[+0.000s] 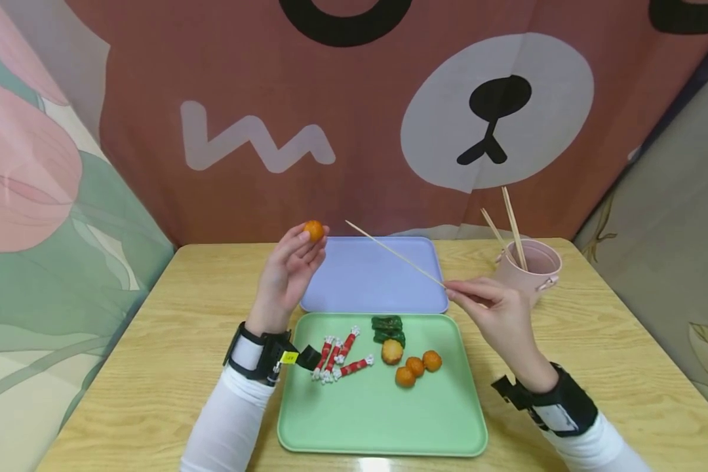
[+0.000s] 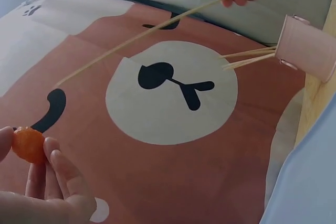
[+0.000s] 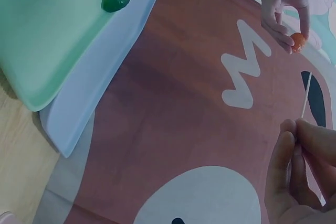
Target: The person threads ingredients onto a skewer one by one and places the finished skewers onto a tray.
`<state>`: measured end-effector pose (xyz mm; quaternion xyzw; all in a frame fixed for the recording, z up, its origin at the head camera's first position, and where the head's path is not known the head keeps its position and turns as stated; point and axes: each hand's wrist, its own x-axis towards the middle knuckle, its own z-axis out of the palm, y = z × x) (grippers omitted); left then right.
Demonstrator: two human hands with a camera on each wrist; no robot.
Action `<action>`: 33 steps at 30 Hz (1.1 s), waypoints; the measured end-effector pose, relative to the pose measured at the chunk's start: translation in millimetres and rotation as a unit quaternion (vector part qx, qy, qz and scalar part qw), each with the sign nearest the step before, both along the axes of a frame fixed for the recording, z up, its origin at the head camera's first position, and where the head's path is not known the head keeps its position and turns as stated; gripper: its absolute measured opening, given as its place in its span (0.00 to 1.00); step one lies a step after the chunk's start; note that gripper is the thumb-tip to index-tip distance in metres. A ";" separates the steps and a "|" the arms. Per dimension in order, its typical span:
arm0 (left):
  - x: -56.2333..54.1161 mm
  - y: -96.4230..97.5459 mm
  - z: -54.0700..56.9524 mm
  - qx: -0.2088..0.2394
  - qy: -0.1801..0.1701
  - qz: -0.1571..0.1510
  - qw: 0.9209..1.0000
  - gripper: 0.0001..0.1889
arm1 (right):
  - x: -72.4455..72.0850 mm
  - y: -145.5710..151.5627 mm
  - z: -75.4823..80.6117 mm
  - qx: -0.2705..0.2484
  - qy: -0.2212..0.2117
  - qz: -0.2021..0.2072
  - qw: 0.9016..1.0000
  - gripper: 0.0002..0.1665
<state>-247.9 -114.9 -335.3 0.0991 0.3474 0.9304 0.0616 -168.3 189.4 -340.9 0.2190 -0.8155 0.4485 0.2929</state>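
My left hand (image 1: 289,272) pinches an orange ball (image 1: 314,231) between thumb and fingertips, raised above the back of the table. The left wrist view shows the same ball (image 2: 29,145) at the fingertips. Across from it, my right hand (image 1: 498,314) pinches a thin wooden skewer (image 1: 395,254) near its lower end. The skewer slants up to the left, its tip apart from the ball. Below lies a green tray (image 1: 383,419) with several orange balls (image 1: 414,366), a yellowish round piece (image 1: 392,352), dark green bundles (image 1: 387,328) and several red-and-white sticks (image 1: 342,354).
Behind the green tray lies a lavender tray (image 1: 377,275). A pink bucket (image 1: 533,265) with several skewers (image 1: 514,229) stands at the back right, close to my right hand. A curtain with a bear print (image 1: 354,85) hangs behind the wooden table (image 1: 153,354).
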 end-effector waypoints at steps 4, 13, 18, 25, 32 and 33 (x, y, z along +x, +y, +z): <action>2.4 -0.3 1.6 0.013 -0.003 0.006 1.000 0.06 | 4.1 -2.0 3.5 0.017 -0.004 -0.006 1.000 0.11; 9.1 0.5 8.5 0.124 -0.020 -0.004 0.992 0.14 | 1.7 5.1 -6.0 0.012 -0.018 0.012 1.000 0.13; 12.9 1.9 11.5 0.154 -0.017 -0.021 0.988 0.10 | -3.7 13.3 -16.9 0.004 -0.017 0.022 1.000 0.14; 17.1 7.6 13.5 0.139 0.017 0.001 0.990 0.09 | 0.6 11.0 -14.9 0.000 -0.018 0.041 0.999 0.14; 17.5 17.4 10.0 0.096 0.000 0.044 0.994 0.12 | 2.0 7.2 -17.1 0.009 -0.013 0.044 0.999 0.14; 17.8 18.4 9.3 0.091 0.000 0.046 0.995 0.13 | 2.1 6.9 -17.3 0.009 -0.013 0.044 0.999 0.14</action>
